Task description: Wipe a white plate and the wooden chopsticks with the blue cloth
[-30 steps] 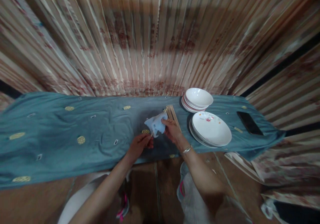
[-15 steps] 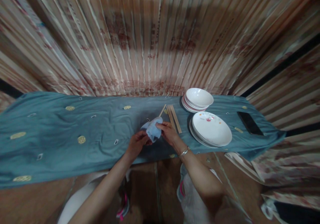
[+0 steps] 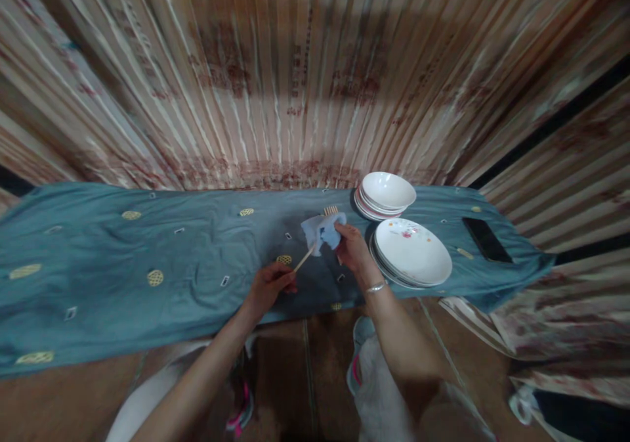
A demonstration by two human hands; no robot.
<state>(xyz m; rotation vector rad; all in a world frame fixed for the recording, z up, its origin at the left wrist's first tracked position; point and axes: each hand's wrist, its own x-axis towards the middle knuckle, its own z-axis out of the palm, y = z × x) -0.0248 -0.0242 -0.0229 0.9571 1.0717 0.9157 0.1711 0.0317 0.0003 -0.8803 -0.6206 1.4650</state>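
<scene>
My left hand (image 3: 268, 284) pinches the near end of a wooden chopstick (image 3: 304, 259) that slants up to the right. My right hand (image 3: 353, 248) holds a light blue cloth (image 3: 322, 231) bunched around the far part of that chopstick. Behind the cloth, the tips of several more chopsticks (image 3: 330, 210) lie on the blue tablecloth (image 3: 147, 258). Both hands hover just above the cloth-covered table, left of the plates.
A stack of white flowered plates (image 3: 412, 255) sits right of my right hand, with stacked white bowls (image 3: 386, 192) behind it. A black phone (image 3: 482, 239) lies near the table's right end. A striped curtain (image 3: 295, 81) hangs behind. My knees and the floor show below.
My right hand has slid the cloth away from me along the chopstick, toward its far end. My left hand stayed at the near end. The camera shifted slightly.
</scene>
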